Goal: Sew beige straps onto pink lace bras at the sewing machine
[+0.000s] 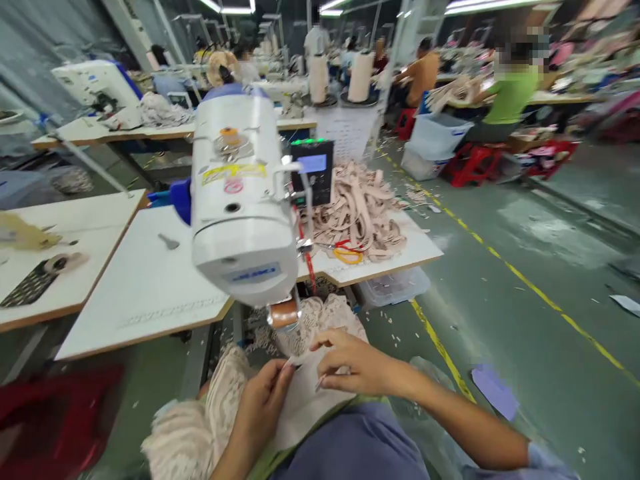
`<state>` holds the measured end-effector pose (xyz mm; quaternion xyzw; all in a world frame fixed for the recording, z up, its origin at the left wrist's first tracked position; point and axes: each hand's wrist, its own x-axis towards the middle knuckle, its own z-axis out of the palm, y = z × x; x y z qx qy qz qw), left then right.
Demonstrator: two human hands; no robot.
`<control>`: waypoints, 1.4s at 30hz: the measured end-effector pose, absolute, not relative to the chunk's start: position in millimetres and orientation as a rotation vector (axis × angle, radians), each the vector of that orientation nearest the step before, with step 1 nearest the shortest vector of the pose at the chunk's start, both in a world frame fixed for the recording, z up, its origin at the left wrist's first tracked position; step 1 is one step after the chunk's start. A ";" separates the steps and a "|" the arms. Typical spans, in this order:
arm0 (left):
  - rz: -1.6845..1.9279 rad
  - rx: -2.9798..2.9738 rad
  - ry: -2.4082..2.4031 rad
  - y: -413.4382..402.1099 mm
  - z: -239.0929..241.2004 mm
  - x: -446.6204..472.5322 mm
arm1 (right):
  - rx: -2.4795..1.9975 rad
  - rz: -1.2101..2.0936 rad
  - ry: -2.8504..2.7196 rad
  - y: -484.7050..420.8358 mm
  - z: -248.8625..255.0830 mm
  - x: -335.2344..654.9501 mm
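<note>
My left hand (263, 403) curls up from my lap, fingertips pinching the near edge of one pale fabric piece (305, 400). My right hand (357, 367) reaches across from the right, fingers bent, pinching the same piece at its top. It lies on my lap, just below the one sewing machine (240, 200). Right of the machine sit one pile of beige straps (363, 210) and one pair of orange-handled scissors (347, 252).

A white counter (150, 280) with a wood edge — carrying a white sewing machine (240, 200), a heap of pinkish fabric strips (363, 210), orange-handled scissors (347, 252) and a black control box (314, 170).
</note>
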<state>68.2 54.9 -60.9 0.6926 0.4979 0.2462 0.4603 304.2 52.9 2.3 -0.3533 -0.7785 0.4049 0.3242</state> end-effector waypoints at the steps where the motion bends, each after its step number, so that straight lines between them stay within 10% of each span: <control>1: 0.615 1.740 1.210 52.0 -52.3 72.2 | -0.870 1.117 -2.103 52.4 -8.6 293.9; 25: 0.308 1.887 1.120 66.2 1.7 67.5 | -0.755 0.680 -2.247 44.6 -28.2 266.9; 34: 1.016 1.316 1.155 42.7 -24.1 101.4 | -0.889 1.023 -1.757 44.4 -28.8 261.9; 42: 1.239 2.013 1.204 53.4 -21.4 92.7 | -0.990 1.039 -1.833 44.5 -7.9 265.7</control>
